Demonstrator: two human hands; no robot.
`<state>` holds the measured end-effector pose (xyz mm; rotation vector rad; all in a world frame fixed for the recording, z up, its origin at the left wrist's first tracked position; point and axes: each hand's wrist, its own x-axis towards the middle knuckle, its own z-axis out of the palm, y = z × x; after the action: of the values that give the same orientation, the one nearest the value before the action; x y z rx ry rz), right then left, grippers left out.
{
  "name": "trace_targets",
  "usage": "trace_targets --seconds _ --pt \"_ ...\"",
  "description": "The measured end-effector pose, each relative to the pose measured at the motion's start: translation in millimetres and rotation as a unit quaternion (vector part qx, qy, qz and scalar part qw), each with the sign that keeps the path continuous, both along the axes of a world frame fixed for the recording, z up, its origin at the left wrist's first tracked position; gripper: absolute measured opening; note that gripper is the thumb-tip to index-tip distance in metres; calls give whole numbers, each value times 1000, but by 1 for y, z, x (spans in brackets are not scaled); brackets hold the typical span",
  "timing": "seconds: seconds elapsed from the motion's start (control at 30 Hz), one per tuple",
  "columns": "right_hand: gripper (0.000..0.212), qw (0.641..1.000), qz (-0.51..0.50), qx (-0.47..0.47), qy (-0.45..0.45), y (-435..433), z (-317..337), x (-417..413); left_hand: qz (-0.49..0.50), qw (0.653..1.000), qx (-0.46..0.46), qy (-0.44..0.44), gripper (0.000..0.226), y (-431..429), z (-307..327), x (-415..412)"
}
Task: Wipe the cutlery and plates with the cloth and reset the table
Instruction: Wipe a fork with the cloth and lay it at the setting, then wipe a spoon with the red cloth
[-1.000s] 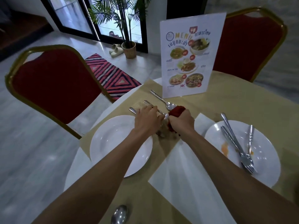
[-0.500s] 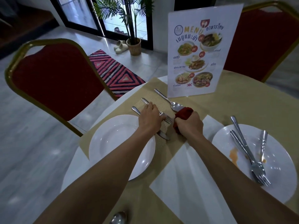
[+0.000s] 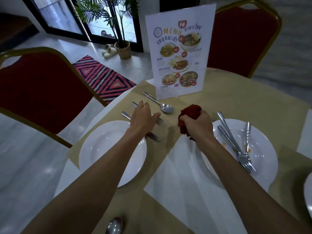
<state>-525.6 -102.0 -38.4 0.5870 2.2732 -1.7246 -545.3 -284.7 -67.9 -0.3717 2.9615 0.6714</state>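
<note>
Just before the menu card (image 3: 179,53), the left hand (image 3: 143,118) lies palm down, fingers loosely spread, over a fork (image 3: 159,121) and a knife (image 3: 154,137), while the right hand (image 3: 198,126) grips a bunched red cloth (image 3: 190,109) beside them. A spoon (image 3: 163,105) lies closest to the card. A clean white plate (image 3: 99,141) sits left of the card and nearer the person, and a stained plate (image 3: 265,149) carrying used cutlery (image 3: 228,138) sits to its right.

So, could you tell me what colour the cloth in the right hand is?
The cloth is dark red; head view.
</note>
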Motion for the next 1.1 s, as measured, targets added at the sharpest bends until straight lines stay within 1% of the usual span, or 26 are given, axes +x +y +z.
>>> trace_targets --seconds 0.07,0.17,0.3,0.43,0.5,0.67,0.83,0.87,1.03,1.1 --pt "32 1000 -7 -23 1 12 11 11 -12 999 26 26 41 16 8 7" --pt "14 999 -18 -45 5 39 26 39 -59 994 65 65 39 50 19 26" --pt "12 999 -35 -41 -7 79 40 79 -102 989 103 41 41 105 28 58" --pt "14 999 -23 -24 -15 119 59 118 -140 981 132 10 36 153 44 102" --pt "10 1000 -11 -25 -9 138 72 140 -154 980 125 2 35 173 59 128" --pt "13 1000 16 -16 6 181 101 207 -161 981 111 -6 31 213 95 192" --pt "33 998 36 -43 24 220 126 267 -140 983 118 8 28 247 126 250" --pt "34 998 34 -49 21 227 129 275 -137 983 120 12 27 252 131 260" --pt "25 996 8 -90 -9 254 135 311 -136 981 138 22 25 267 142 293" --pt "18 996 2 -87 -18 260 136 322 -145 979 145 23 25 270 143 299"
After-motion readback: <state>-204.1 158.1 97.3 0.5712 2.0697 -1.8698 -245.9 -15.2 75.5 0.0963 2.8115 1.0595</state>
